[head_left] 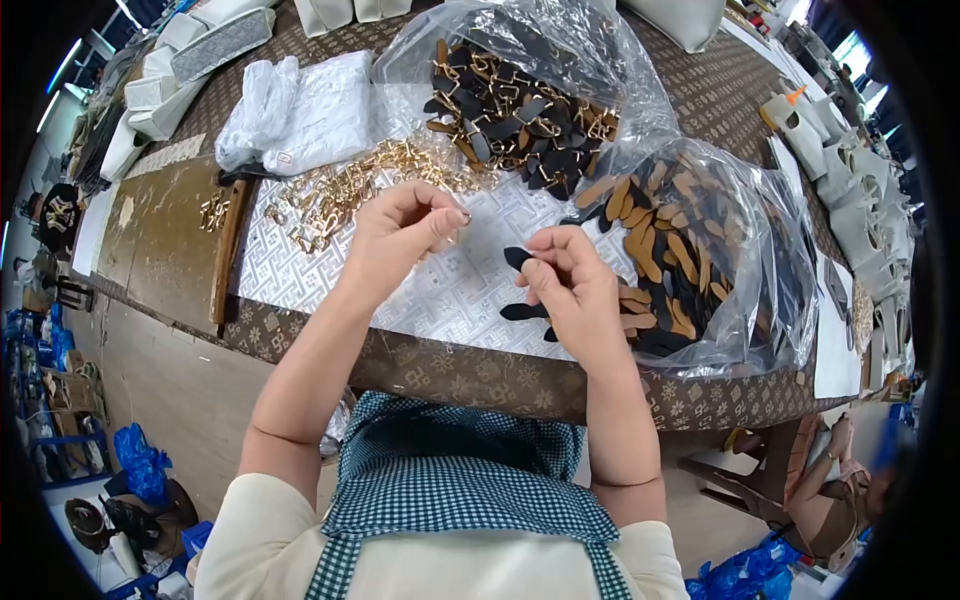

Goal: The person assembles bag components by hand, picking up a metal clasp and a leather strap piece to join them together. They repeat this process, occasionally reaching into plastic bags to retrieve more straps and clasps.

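Observation:
My left hand [400,235] is raised over the patterned white sheet [450,290], thumb and forefinger pinched on a small gold metal clasp [464,217], mostly hidden by the fingertips. To its right, my right hand [578,290] grips a black leather tab [517,258] between thumb and fingers, its pointed end sticking out to the left. Another black tab [522,312] lies below that hand. Behind my left hand spreads a loose heap of gold clasps [325,205]. Beside my right hand, a clear plastic bag [770,250] spills brown and black leather tabs [680,262].
At the back, another clear bag [590,45] holds black and brown tabs with gold clasps attached [510,115]. White plastic packets [320,110] lie at back left. A wooden strip [231,250] borders a brown board [160,240]. White bags [860,200] line the right side.

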Available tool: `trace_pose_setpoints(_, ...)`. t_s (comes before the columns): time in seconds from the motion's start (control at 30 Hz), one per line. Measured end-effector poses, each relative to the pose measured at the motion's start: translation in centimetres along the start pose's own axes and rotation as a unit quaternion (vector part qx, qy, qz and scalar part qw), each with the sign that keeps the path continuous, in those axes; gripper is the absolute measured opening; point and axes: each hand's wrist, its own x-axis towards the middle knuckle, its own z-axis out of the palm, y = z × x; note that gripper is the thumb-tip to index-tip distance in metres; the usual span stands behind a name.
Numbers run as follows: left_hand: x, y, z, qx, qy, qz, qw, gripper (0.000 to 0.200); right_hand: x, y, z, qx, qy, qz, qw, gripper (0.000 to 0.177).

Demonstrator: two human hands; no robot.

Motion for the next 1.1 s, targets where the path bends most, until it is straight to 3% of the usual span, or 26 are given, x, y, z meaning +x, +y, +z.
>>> trace_pose_setpoints(0.13, -1.0, -0.5, 3.3, -0.129, -0.027, -0.002, 0.991, 0.015, -0.1, -0.4, 0.1, 0.023, -0.006, 0.006, 1.0, 0.021)
trace_pose_setpoints(0.37, -1.7, -0.9, 5.2, -0.21, -0.033, -0.033, 0.977, 0.019, -0.3, -0.3, 0.0, -0.046, 0.038, -0.038, 0.997, 0.023)
trace_pose_setpoints(0.7, -1.3, -1.0, 3.9, -0.135, -0.105, -0.068, 0.983, 0.022, -0.6, -1.8, 0.0, -0.119, -0.014, -0.077, 0.99, 0.027)
trace_pose_setpoints(0.8, -1.1, -0.7, 3.3, -0.084, -0.123, -0.069, 0.986, 0.021, -0.2, -0.4, 0.7, -0.149, 0.013, -0.173, 0.973, 0.028)
trace_pose_setpoints(0.9, -1.4, -0.3, 3.4, -0.068, -0.141, -0.079, 0.985, 0.02, -0.6, -1.0, 0.4, -0.202, 0.019, -0.086, 0.975, 0.032)
trace_pose_setpoints(1.1, -2.1, -0.5, 4.5, -0.065, -0.109, -0.046, 0.991, 0.014, -0.4, -0.2, 0.6, -0.159, 0.023, -0.123, 0.979, 0.022)
